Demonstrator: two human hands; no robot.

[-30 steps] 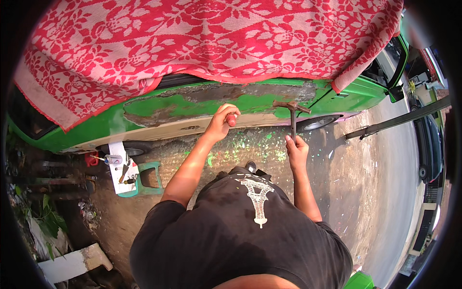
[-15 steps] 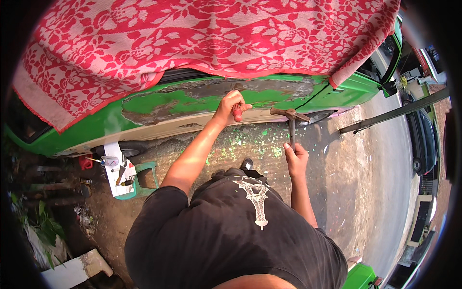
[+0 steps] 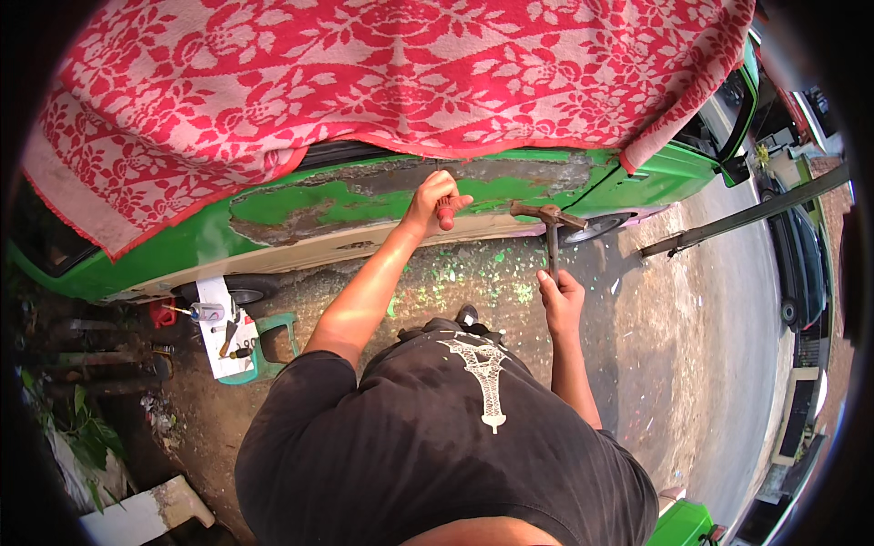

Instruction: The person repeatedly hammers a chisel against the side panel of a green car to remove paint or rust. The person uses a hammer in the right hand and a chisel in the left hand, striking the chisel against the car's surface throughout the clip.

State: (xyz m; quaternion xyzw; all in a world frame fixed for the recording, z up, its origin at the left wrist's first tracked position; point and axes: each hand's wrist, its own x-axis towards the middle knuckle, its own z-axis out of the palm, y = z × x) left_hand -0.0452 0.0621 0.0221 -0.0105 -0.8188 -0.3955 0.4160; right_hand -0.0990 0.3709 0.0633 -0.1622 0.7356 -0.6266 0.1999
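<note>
The red-handled tool [image 3: 445, 215] sits upright against the scraped band of the green car panel [image 3: 300, 205], its tip set in the bare, rusty strip where the paint is gone. The left hand [image 3: 435, 202] is wrapped tight around that handle; a second ago it was lower and further left on the panel, so it has slid right and up along the stripped band to a fresh spot. Just right of the tool, the hammer [image 3: 549, 221] hangs with its rusty head level with the red handle and close beside it, lifted from where it was before. The right hand [image 3: 560, 298] is closed round the bottom of the hammer's shaft, below the panel. It looks poised for a blow on the tool. Paint flakes [image 3: 455, 273] litter the ground under the panel, and a red patterned cloth [image 3: 391, 73] drapes the car above it.
</note>
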